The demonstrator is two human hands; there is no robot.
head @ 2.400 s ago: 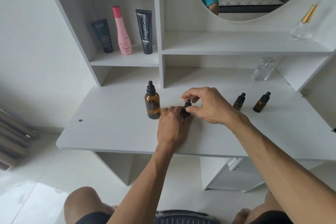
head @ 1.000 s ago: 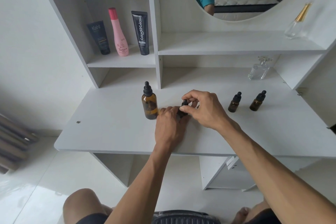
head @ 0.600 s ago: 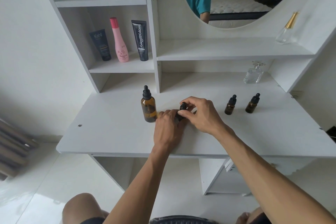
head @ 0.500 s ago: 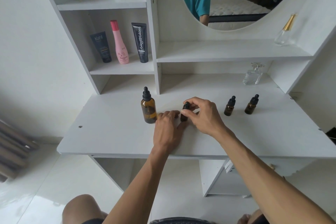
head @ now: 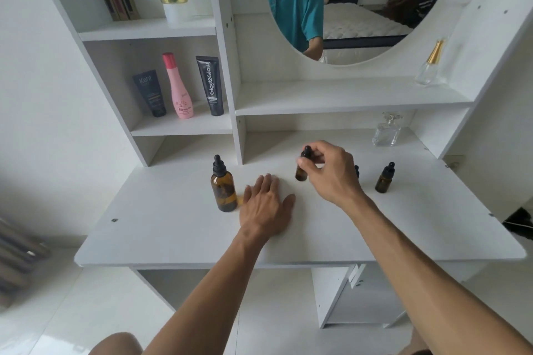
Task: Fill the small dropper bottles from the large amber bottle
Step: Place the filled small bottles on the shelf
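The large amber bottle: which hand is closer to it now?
Left. The left hand lies flat on the desk just right of the large amber bottle, not gripping it. The right hand is farther right, pinching a small dropper bottle by its cap.

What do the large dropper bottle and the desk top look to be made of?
Large amber bottle: probably glass, brown and see-through, with glossy glints; its black dropper cap looks like matte rubber or plastic. Desk top: white, smooth, likely laminated board, with a visible screw cap.
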